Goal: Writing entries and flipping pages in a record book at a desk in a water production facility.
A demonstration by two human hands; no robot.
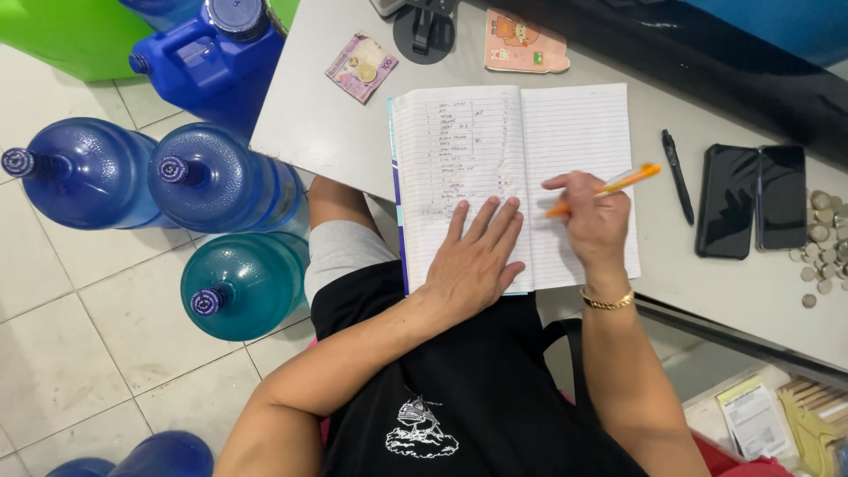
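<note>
Now, head view, step in hand: writing in the notebook (517, 185), which lies open on the grey table (336, 132), partly over its near edge above the person's lap.
Left hand (473, 261): laid flat on the left-hand page, fingers spread and released, pinning the book down just below a handwritten list.
Right hand (594, 221): fingers closed around an orange pen (609, 188), tip lowered near the fold of the blank right-hand page; whether the tip touches paper cannot be told.
Next move, as a judgement: the pen tip needs light, steady pressure on a ruled line while the flat hand keeps the overhanging book from sliding.
Beside the book: a black pen (677, 175), two dark phones (753, 200) and a heap of coins (823, 238) to the right.
Further up: a banknote with a coin (360, 66) and a small pink card (525, 42).
Floor, left: blue and teal water jugs (212, 177), standing close together.
</note>
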